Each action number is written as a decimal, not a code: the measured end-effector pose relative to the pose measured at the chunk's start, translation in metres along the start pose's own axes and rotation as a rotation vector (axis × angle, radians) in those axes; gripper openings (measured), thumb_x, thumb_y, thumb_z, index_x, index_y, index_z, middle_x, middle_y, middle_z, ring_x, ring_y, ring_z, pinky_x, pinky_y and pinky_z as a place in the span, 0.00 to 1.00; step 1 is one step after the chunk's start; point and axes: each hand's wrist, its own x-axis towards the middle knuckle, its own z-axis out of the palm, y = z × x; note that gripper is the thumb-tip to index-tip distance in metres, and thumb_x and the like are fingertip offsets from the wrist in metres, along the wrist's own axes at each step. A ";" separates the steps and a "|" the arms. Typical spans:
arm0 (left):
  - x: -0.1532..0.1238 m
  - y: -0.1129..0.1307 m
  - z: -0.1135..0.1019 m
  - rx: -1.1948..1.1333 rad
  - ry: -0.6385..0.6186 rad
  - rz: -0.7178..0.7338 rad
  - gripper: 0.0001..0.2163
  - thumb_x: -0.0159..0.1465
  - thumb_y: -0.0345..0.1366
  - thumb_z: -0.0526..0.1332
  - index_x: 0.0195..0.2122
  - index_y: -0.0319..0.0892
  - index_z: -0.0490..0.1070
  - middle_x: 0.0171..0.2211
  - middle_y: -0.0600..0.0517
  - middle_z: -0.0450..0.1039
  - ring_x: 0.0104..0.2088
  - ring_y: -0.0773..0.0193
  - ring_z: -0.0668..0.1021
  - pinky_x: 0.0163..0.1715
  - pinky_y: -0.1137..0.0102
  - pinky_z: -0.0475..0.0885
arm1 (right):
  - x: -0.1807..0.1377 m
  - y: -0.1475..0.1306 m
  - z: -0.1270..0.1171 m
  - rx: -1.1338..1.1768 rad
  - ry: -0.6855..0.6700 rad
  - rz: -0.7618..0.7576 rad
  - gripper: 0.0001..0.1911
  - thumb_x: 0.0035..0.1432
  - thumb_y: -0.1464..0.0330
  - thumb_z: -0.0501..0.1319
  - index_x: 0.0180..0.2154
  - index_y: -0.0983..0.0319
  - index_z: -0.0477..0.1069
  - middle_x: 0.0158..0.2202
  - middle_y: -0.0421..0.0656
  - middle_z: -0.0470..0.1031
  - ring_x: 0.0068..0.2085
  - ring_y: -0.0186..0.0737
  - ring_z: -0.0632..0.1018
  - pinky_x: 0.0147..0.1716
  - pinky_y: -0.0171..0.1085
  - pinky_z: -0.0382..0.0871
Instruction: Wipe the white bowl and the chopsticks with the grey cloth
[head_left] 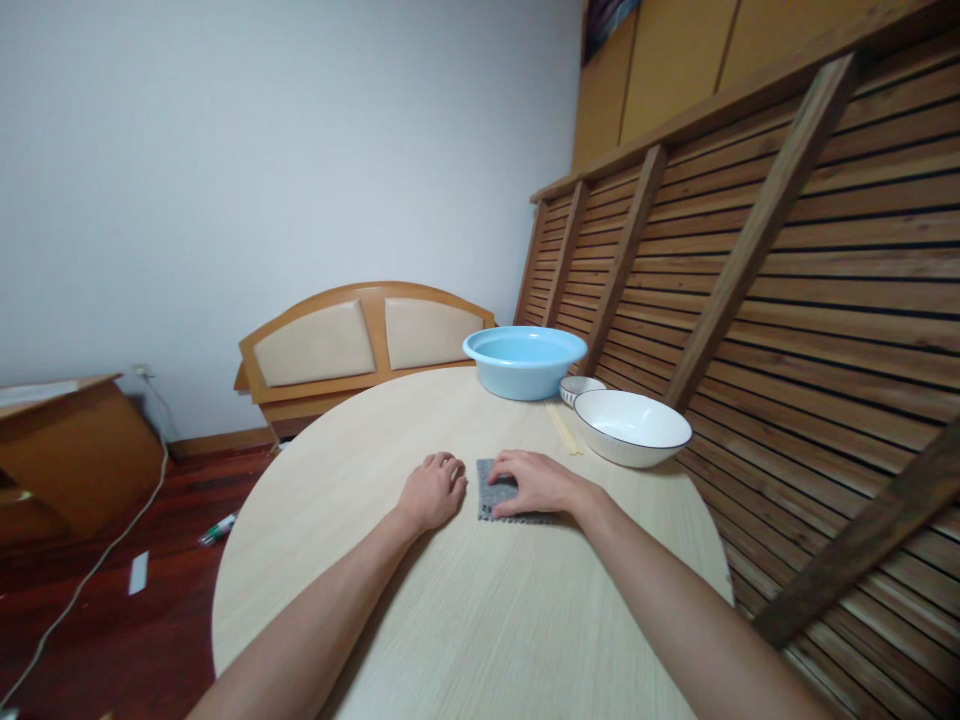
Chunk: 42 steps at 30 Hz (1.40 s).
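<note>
A folded grey cloth (489, 492) with a scalloped edge and small dark marks near one corner lies flat on the round table. Over it rests my right hand (536, 482), thumb and fingers apart and bent down onto the fabric, hiding much of it. My left hand (433, 492) lies palm down on the tabletop just left of the cloth, not touching it. Its fingers are loosely bent and slightly apart, with nothing seen in them.
On the pale wooden table (480, 620), a light blue basin (525, 378) stands at the back. Right of it are a small patterned bowl (571, 390), a large white bowl (634, 430) with a dark rim, and yellowish chopsticks (561, 428). A slatted wooden frame (795, 300) leans along the right.
</note>
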 end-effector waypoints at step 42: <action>-0.005 -0.027 -0.003 -0.124 -0.250 0.172 0.32 0.70 0.52 0.54 0.69 0.38 0.60 0.71 0.38 0.51 0.72 0.45 0.56 0.71 0.51 0.55 | 0.008 0.002 0.043 0.005 -0.051 0.171 0.41 0.68 0.45 0.51 0.71 0.64 0.56 0.73 0.51 0.50 0.73 0.52 0.53 0.72 0.50 0.44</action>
